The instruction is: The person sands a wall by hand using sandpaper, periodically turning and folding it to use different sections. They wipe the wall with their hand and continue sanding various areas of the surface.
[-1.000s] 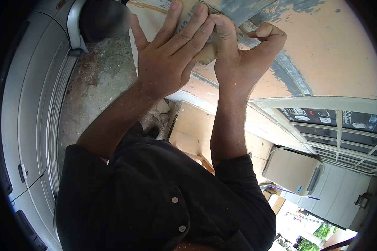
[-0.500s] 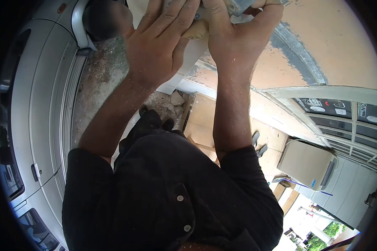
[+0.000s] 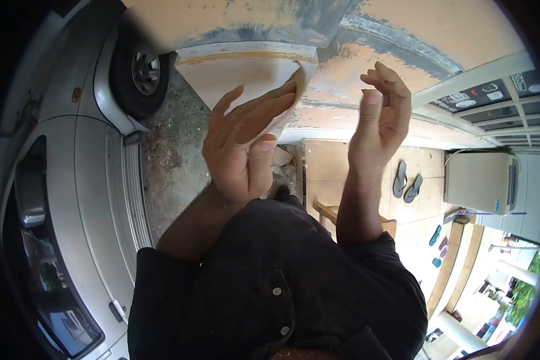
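Observation:
A thin, curved tan sheet (image 3: 300,81) lies along the fingertips of my left hand (image 3: 243,147), which holds it with the fingers stretched and the thumb apart. Part of the sheet is hidden behind those fingers. To the right, my right hand (image 3: 381,123) is raised with its fingers loosely bent and the thumb apart; nothing shows in it. Both hands are in front of a peach wall (image 3: 402,75) with grey patches and scraped paint. A pale panel (image 3: 222,75) is behind my left hand.
A silver vehicle (image 3: 96,192) with a black wheel (image 3: 141,75) stands at the left. Dark flip-flops (image 3: 400,180) lie on the tiled floor (image 3: 330,162), near a wooden piece (image 3: 327,211). At the right are a beige box-shaped unit (image 3: 477,180) and a barred window (image 3: 486,102).
Both hands have come down from the top of the view and moved apart. The greyish thing by my right hand is out of sight. More of the wall and wheel shows.

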`<state>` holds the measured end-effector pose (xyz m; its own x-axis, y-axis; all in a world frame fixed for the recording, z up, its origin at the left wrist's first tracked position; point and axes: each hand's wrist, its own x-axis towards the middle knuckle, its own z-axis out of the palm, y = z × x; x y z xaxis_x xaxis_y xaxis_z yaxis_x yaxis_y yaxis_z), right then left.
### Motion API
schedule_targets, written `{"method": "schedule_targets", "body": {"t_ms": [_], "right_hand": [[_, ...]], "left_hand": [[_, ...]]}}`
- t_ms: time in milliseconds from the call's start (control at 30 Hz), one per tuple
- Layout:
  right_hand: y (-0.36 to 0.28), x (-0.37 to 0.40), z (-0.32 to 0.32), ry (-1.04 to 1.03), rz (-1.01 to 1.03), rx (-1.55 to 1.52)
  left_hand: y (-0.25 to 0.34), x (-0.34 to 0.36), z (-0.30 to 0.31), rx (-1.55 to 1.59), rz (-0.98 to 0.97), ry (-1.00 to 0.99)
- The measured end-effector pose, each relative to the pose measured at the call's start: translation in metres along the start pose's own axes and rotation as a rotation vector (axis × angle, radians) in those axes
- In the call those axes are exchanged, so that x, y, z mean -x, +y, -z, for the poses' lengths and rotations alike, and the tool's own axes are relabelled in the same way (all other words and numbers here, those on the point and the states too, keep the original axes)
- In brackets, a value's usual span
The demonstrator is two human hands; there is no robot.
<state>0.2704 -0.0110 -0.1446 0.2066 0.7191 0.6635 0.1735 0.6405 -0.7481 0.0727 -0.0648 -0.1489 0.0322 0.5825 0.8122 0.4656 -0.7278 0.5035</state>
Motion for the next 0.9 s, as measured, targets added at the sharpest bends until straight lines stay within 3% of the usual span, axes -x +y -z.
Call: {"method": "schedule_targets", "body": {"t_ms": [33, 100, 133, 167, 300, 333, 500, 700, 767, 800, 900], "right_hand": [[0.0, 0.007, -0.008, -0.007, 0.215, 0.296], [0.0, 0.02, -0.033, -0.039, 0.379, 0.466], [-0.007, 0.028, -0.051, -0.035, 0.299, 0.448], [-0.007, 0.03, -0.059, -0.094, 0.324, 0.63], [0.007, 0.038, -0.096, -0.006, 0.315, 0.838], [0.011, 0.04, -0.103, 0.001, 0.343, 0.901], [0.028, 0.031, -0.116, 0.21, 0.189, 0.909], [0.03, 0.04, -0.143, 0.289, 0.288, 0.973], [0.031, 0.035, -0.137, 0.331, 0.218, 0.976], [0.034, 0.034, -0.136, 0.372, 0.213, 0.89], [0.037, 0.032, -0.141, 0.419, 0.233, 0.813]], "left_hand": [[-0.003, 0.003, 0.007, 0.111, 0.055, 0.07], [-0.013, -0.004, 0.023, 0.135, 0.061, 0.089], [-0.018, -0.009, 0.032, 0.135, 0.079, 0.141], [-0.023, -0.018, 0.041, 0.153, 0.066, 0.105], [-0.044, -0.093, 0.063, 0.134, -0.397, 0.057], [-0.044, -0.114, 0.071, 0.037, -0.483, -0.032], [-0.031, -0.172, 0.066, -0.051, -0.646, -0.212], [-0.069, -0.219, 0.05, 0.353, -0.99, -0.284], [-0.078, -0.229, 0.04, 0.505, -1.082, -0.283], [-0.063, -0.248, 0.037, 0.659, -1.1, -0.494], [-0.063, -0.246, 0.033, 0.681, -1.101, -0.495]]}}
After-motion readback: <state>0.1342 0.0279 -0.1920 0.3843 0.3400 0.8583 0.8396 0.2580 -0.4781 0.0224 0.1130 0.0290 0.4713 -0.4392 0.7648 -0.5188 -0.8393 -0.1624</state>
